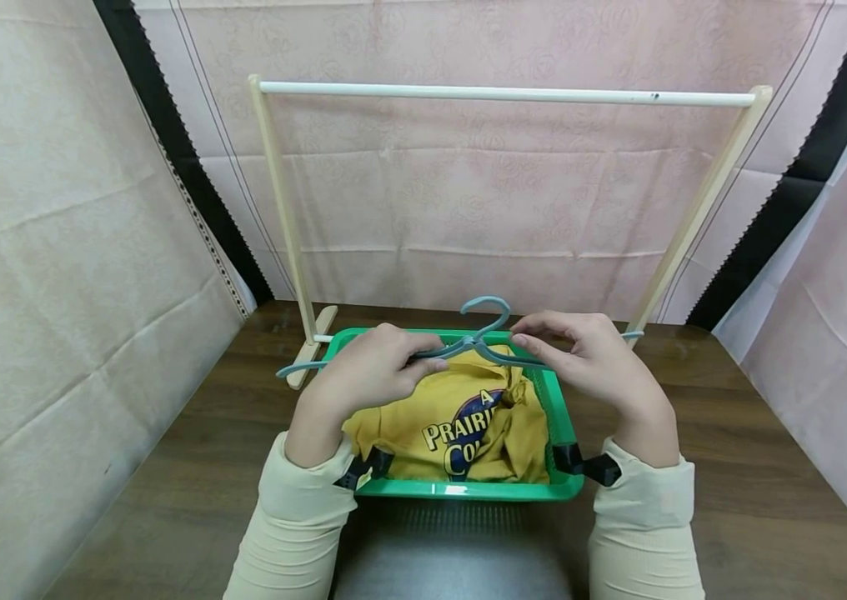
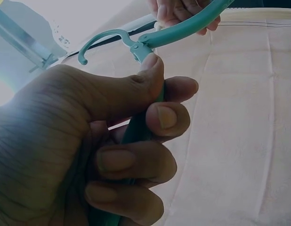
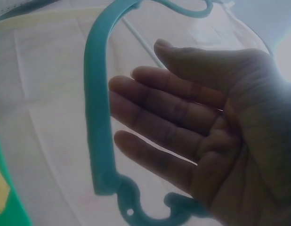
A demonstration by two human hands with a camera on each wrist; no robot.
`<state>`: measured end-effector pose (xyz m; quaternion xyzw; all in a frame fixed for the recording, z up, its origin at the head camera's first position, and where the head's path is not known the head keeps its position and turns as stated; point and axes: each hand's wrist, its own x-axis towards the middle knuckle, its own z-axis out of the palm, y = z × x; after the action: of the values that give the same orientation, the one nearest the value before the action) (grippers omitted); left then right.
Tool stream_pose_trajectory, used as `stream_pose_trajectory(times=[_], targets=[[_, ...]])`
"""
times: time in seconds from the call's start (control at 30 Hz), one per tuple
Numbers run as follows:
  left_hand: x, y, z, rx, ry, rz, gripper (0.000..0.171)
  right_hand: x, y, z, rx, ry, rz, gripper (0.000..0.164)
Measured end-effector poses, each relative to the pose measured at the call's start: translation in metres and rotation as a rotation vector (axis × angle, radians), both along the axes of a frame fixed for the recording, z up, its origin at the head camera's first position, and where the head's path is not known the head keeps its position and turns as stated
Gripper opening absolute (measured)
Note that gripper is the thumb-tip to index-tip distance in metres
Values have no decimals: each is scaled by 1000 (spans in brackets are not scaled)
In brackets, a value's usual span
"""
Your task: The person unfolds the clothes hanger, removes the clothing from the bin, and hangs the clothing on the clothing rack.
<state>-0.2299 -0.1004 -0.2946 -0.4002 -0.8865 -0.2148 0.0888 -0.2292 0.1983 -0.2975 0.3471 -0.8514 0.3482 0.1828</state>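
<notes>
A blue-green plastic hanger (image 1: 472,341) is held level above the basket, hook upward. My left hand (image 1: 374,371) grips its left arm, thumb on one side and fingers curled round the other, as the left wrist view shows. My right hand (image 1: 590,354) is beside the hanger's right arm. In the right wrist view its fingers (image 3: 159,117) are extended and loose, close to the hanger (image 3: 98,103) but not wrapped round it. Beneath, a crumpled yellow garment (image 1: 401,429) with dark printed lettering lies in a green basket (image 1: 461,492). The hands partly hide the hanger's arms.
Behind the basket stands a rack with a white horizontal bar (image 1: 498,94) and pale uprights (image 1: 284,200). The basket sits on a dark wooden table (image 1: 754,467). Pale cloth walls (image 1: 78,275) surround it. A black strap (image 1: 581,462) is near my right wrist.
</notes>
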Motion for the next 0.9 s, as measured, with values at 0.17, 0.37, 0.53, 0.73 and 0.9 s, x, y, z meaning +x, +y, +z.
stream_pose_trajectory(times=[0.17,0.37,0.53,0.73,0.9], targets=[[0,-2,0,20,2,-12,29,0,2,0,4,-6,-9,13],[-1,-4,1,38,8,-10,25,0,5,-2,4,-21,-23,14],[0,-5,1,60,41,-18,21,1,6,-1,3,-27,-35,14],[0,-6,2,87,68,-37,22,2,7,0,8,-18,-44,13],[0,-7,2,99,72,-34,24,2,7,0,9,-20,-49,13]])
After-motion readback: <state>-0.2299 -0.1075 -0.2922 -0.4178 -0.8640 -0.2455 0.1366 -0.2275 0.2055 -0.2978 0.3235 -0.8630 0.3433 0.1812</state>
